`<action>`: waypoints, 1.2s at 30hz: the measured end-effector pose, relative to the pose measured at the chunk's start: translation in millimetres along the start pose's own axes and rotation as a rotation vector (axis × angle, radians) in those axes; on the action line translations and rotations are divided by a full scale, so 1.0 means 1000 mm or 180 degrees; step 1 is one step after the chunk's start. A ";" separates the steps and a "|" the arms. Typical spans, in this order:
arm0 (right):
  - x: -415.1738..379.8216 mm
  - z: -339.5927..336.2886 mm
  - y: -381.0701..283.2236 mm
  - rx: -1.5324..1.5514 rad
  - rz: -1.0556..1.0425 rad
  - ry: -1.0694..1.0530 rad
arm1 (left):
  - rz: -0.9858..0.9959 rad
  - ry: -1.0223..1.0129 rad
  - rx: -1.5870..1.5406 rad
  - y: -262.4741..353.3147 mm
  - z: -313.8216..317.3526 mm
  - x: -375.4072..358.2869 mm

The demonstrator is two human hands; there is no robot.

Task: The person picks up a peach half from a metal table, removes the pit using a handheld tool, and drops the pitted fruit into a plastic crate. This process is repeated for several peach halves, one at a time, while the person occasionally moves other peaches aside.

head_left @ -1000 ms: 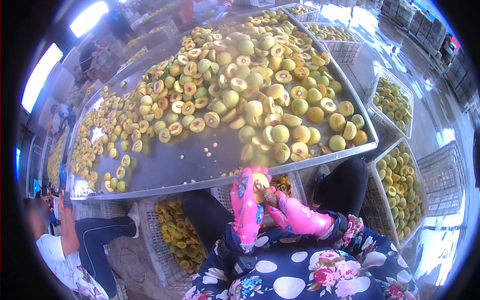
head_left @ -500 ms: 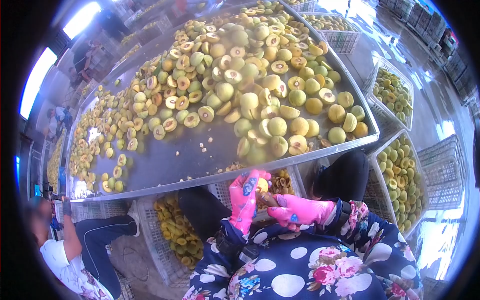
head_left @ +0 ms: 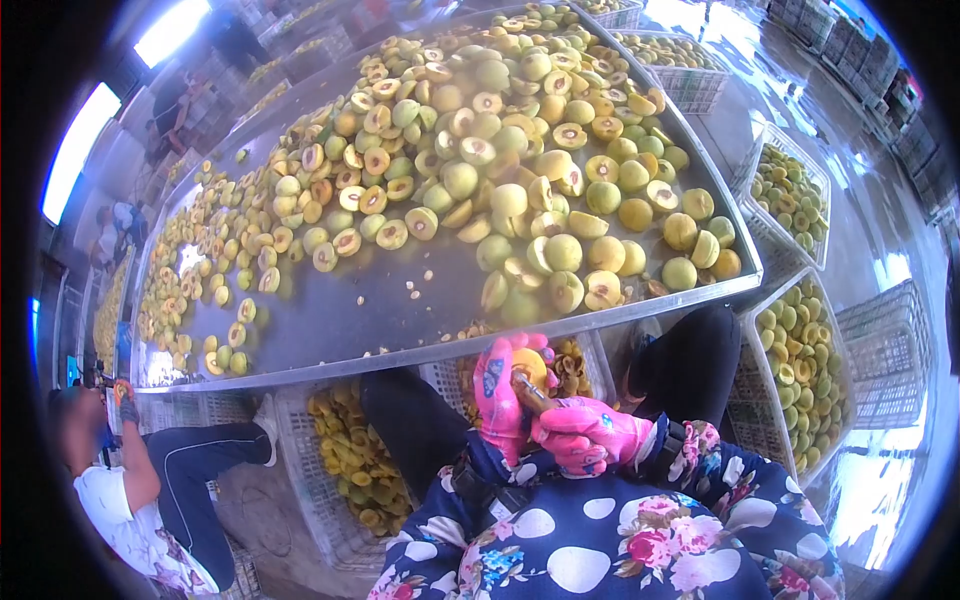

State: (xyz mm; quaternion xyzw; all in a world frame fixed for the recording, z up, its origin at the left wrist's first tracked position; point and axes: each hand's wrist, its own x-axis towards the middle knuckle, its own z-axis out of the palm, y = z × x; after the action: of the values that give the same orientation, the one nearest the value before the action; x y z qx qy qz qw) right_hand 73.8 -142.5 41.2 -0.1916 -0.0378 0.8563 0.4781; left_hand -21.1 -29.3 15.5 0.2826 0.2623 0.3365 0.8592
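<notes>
In a pink patterned glove, my left hand (head_left: 499, 394) is closed around a yellow peach half (head_left: 535, 366), its cut side turned toward my other hand. My right hand (head_left: 597, 430), gloved the same way, grips a small pitting tool (head_left: 530, 390) whose narrow end meets the fruit. Most of the tool's handle is hidden by the fingers. Both hands are held close together above my lap, just below the near rim of a metal table (head_left: 450, 350). Heaped on that table are many halved peaches (head_left: 460, 180), several with brown pits showing.
Under the table edge, a crate (head_left: 598, 365) between my legs holds fruit pieces. Another crate (head_left: 300, 470) of pieces stands to the left, and fruit-filled crates (head_left: 757, 390) line the right, beside a stack of crates (head_left: 885, 345). At the left sits a co-worker (head_left: 125, 500).
The peach half has turned so more of its cut face shows, and the tool now points up into it. My hands have shifted slightly. The co-worker's gloved hand now holds something orange.
</notes>
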 end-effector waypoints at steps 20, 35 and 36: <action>0.001 -0.018 -0.024 -0.1904 0.0143 0.1119 | 0.2148 0.2143 0.0740 0.155 -0.119 -0.021; 0.019 -0.146 -0.012 -0.5267 0.1467 0.1093 | 0.0489 0.1291 0.5114 0.173 -0.123 0.232; 0.015 -0.137 -0.015 -0.5331 0.1248 0.1046 | 0.0452 0.1378 0.5145 0.159 -0.130 0.251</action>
State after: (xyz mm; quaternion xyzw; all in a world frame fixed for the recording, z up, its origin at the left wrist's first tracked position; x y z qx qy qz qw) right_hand 128.6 -138.3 -85.8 -0.6037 -0.5513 0.5753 0.0238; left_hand -12.7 290.8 -35.7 0.7562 0.5633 0.1451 0.2997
